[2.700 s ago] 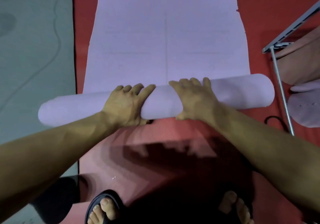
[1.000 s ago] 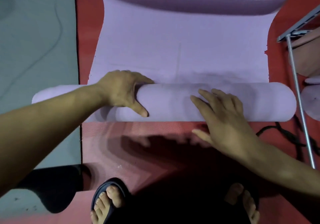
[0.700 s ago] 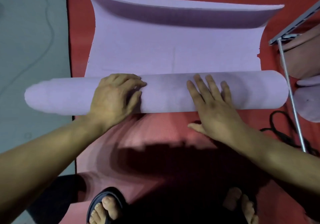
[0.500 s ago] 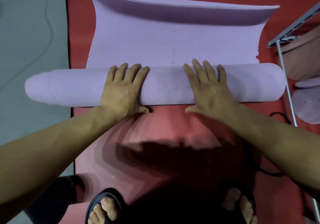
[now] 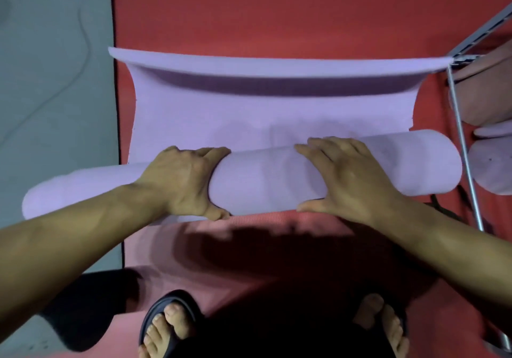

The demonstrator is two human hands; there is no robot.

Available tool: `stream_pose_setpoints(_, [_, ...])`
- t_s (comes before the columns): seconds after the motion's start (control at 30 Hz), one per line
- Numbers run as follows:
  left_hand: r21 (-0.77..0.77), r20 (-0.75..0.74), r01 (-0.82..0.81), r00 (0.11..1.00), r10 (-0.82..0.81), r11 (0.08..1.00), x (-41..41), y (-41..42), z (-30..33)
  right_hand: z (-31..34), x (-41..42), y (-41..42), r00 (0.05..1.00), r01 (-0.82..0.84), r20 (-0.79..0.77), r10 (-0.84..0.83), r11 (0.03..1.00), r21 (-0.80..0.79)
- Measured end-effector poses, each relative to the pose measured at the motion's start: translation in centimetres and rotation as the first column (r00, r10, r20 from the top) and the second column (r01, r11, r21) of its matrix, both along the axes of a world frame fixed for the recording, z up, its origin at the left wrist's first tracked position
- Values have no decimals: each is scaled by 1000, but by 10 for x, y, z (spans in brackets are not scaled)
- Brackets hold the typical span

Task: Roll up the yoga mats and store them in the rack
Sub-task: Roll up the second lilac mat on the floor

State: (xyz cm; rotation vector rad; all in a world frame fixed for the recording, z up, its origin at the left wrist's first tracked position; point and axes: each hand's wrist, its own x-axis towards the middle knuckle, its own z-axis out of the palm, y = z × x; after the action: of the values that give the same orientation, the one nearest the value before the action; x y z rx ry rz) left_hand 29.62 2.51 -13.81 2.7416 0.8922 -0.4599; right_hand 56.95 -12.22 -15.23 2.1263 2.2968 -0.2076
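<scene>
The lilac yoga mat (image 5: 266,175) is lying mostly rolled on the red mat (image 5: 277,11), its free end curling up at 12 o'clock. The left hand (image 5: 185,180) is gripping the roll, fingers wrapping over it. The right hand (image 5: 349,177) is pressing on top with fingers nearly straight. The metal rack (image 5: 465,163) is standing at 3 o'clock.

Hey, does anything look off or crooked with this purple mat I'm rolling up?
Yes. The roll is uneven: its left end tapers and sticks out past the flat part, onto the grey floor. The far edge curls up.
</scene>
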Motion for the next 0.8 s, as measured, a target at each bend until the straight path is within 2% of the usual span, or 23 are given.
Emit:
stream_pose_setpoints(0.1, [-130,-75,-60,996,50,990,2,6,5,2,6,6,999,-20,-39,18,999,-31])
stream_pose_setpoints(0.17, [-164,-44,-91,995,85,982,3,12,10,3,15,22,995,-45,-88,39,996,-71])
stream_pose_setpoints(0.27, [-30,205,-54,977,59,998,1,0,10,12,28,52,970,41,-237,-58,996,-77])
stream_pose_setpoints(0.33, [108,343,-106,937,63,988,-2,-16,4,19,30,73,954,134,-272,-125,991,12])
stream_pose_setpoints(0.37, [150,358,-146,930,83,978,-4,-22,0,21,28,82,957,155,-260,-130,985,76])
stream_pose_setpoints(0.5, [197,260,-158,960,104,967,-6,-26,-16,19,6,93,985,111,-161,-57,928,356])
stream_pose_setpoints(0.6, [156,289,-186,948,135,970,4,-5,-21,8,-7,77,993,74,-113,-25,886,457])
stream_pose_setpoints(0.67, [132,286,-213,943,169,968,13,17,-20,-2,-10,67,999,48,-19,-44,905,424])
stream_pose_setpoints(0.8, [202,87,-202,978,188,958,35,57,-15,-12,-2,67,991,30,120,-62,968,251])
